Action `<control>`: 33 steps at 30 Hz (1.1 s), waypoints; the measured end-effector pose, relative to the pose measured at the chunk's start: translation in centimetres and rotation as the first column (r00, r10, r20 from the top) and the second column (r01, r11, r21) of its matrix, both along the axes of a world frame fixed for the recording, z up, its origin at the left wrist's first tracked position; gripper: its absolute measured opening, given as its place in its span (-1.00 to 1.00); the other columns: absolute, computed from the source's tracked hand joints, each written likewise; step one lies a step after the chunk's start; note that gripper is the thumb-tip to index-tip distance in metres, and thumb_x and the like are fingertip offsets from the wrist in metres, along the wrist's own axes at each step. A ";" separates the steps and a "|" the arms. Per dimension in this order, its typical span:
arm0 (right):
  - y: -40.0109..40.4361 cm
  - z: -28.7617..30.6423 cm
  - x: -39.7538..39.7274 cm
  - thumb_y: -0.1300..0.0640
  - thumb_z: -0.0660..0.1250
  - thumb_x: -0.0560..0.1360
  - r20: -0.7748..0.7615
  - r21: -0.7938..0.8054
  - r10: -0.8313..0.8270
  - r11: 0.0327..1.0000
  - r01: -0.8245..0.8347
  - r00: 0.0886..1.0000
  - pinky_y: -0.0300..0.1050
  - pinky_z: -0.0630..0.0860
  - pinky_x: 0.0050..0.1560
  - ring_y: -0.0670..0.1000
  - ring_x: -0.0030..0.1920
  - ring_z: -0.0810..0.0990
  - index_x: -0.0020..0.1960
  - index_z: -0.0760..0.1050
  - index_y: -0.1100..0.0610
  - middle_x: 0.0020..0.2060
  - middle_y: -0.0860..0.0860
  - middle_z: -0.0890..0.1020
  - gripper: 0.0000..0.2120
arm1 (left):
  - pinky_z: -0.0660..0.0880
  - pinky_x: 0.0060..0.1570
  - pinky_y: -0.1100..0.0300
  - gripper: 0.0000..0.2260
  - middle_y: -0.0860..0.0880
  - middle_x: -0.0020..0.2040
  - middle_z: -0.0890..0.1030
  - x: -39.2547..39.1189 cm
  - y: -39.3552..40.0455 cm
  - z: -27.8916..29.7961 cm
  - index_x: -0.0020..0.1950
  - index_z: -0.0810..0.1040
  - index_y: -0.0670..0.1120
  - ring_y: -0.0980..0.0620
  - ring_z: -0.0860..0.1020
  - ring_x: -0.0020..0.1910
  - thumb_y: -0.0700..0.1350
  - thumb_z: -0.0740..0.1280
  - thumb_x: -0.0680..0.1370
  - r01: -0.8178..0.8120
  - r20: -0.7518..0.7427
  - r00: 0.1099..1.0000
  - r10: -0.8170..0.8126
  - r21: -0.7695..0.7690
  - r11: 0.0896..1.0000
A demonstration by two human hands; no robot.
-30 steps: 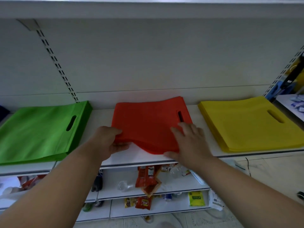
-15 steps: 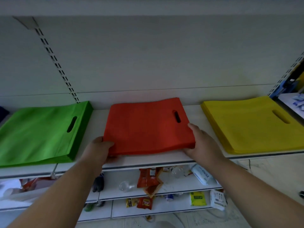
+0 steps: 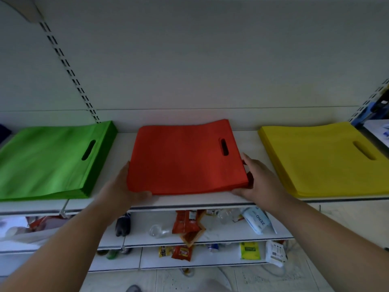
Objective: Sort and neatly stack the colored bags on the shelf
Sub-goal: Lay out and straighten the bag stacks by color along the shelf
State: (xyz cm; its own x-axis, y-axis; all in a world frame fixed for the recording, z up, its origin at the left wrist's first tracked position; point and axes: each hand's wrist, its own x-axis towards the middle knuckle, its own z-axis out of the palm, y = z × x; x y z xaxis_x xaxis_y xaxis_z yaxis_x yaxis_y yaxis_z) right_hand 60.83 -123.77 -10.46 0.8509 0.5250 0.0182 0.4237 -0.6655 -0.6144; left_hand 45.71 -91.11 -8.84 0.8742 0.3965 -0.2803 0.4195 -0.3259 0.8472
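A flat green cloth bag pile (image 3: 52, 161) lies outside the left hand (image 3: 124, 186), a yellow one (image 3: 324, 159) outside the right hand (image 3: 259, 180). Between both hands sits the red cloth bag stack (image 3: 185, 157), gripped at its near corners on the white shelf (image 3: 189, 202)

Pale wall (image 3: 210, 60) (dim), tiled floor (image 3: 347, 228).

Bare strips of shelf (image 3: 124, 148) separate the three stacks: one between the green bags (image 3: 48, 161) and the red bags (image 3: 185, 157), another between the red bags and the yellow bags (image 3: 324, 159). The left hand (image 3: 124, 186) fills the near end of the left strip, the right hand (image 3: 259, 182) the near end of the right one. Behind the stacks the back panel (image 3: 189, 70) closes the far side; above them the space stands open up to the panel's top.
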 end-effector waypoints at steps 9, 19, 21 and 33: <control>2.8 -0.1 1.6 -0.50 0.30 0.33 -0.506 0.194 -0.138 0.944 0.269 0.851 0.00 0.33 0.36 0.01 0.39 0.39 0.55 0.11 -0.01 0.40 -0.13 0.38 -0.02 | 0.49 0.05 0.17 -0.68 0.03 0.08 0.68 2.2 0.4 1.5 0.28 0.47 0.00 0.06 0.62 0.08 -0.03 0.39 0.55 0.018 -0.075 0.997 -0.030 -0.150 0.988; 4.6 0.3 2.3 -0.33 0.05 0.57 -0.593 0.030 -0.314 0.912 0.409 0.742 -0.01 0.34 0.27 0.10 0.36 0.41 0.48 0.30 0.11 0.40 0.05 0.43 -0.34 | 0.53 0.16 -0.11 -0.77 -0.11 0.03 0.68 4.6 1.6 -0.9 0.25 0.52 -0.10 -0.13 0.64 0.02 -0.07 0.27 0.63 -0.258 -0.124 0.965 0.232 -0.259 0.931; 4.7 0.9 2.7 -0.36 0.09 0.54 -0.655 0.014 -0.319 0.902 0.432 0.686 0.03 0.25 0.39 0.09 0.44 0.33 0.52 0.24 0.13 0.46 0.05 0.35 -0.26 | 0.54 0.14 -0.09 -0.78 -0.13 0.02 0.68 4.7 1.9 -0.6 0.20 0.53 -0.12 -0.14 0.64 0.01 -0.04 0.27 0.63 -0.210 -0.156 0.972 0.176 -0.238 0.948; 7.8 3.5 4.9 0.03 0.16 0.66 -0.634 0.282 -0.197 0.841 0.461 0.748 0.10 0.55 0.08 0.11 -0.01 0.62 0.23 0.51 0.02 0.05 0.11 0.63 -0.77 | 0.56 0.06 -0.24 -0.84 -0.23 0.01 0.66 9.0 2.4 2.2 0.15 0.55 -0.06 -0.26 0.64 -0.02 -0.21 0.25 0.61 -0.229 -0.064 0.973 0.221 -0.166 0.959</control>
State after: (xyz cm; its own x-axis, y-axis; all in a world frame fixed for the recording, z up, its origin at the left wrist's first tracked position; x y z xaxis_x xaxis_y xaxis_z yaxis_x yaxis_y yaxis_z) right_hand 65.75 -115.94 -6.98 0.8870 0.2647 -0.3785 -0.2839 -0.3339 -0.8988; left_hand 54.72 -88.68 -6.66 0.7532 0.5241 -0.3975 0.5037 -0.0710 0.8609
